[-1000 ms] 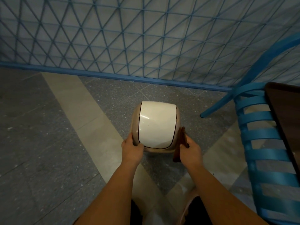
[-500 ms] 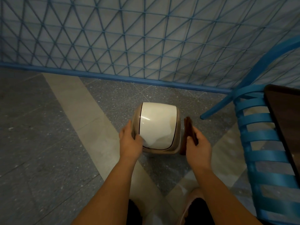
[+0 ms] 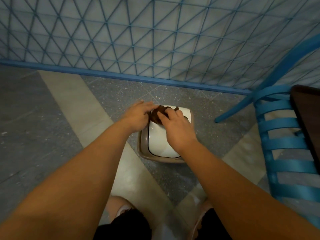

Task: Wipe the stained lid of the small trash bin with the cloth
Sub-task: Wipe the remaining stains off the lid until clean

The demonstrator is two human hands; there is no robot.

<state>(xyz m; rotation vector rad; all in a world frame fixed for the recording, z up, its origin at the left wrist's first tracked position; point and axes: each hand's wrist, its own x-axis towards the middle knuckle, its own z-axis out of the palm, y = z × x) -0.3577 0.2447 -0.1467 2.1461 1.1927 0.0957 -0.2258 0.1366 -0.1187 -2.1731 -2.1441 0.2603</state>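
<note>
Right hand [image 3: 174, 125]: presses the bunched brown cloth [image 3: 158, 115] onto the white swing lid [image 3: 158, 141], far end.
Left hand [image 3: 137, 115]: fingers extended, touching the cloth's left edge.
Tip: rub firmly; the lid may swing.

One small trash bin [image 3: 143, 149] stands on the floor, with one white lid [image 3: 157, 137] set in its beige rim; one brown cloth [image 3: 156, 114] lies bunched on the far end of that lid; two hands are in view, one left hand [image 3: 137, 116] and one right hand [image 3: 176, 129], each with its bare forearm; one blue chair [image 3: 284, 144] stands at the right, and six of its slats can be counted across the seat, the rest being cut off by the frame; one dark worktop [image 3: 310, 118] edge shows beside it; one blue lattice fence [image 3: 155, 40] runs along the back; two knees show at the bottom edge.
</note>
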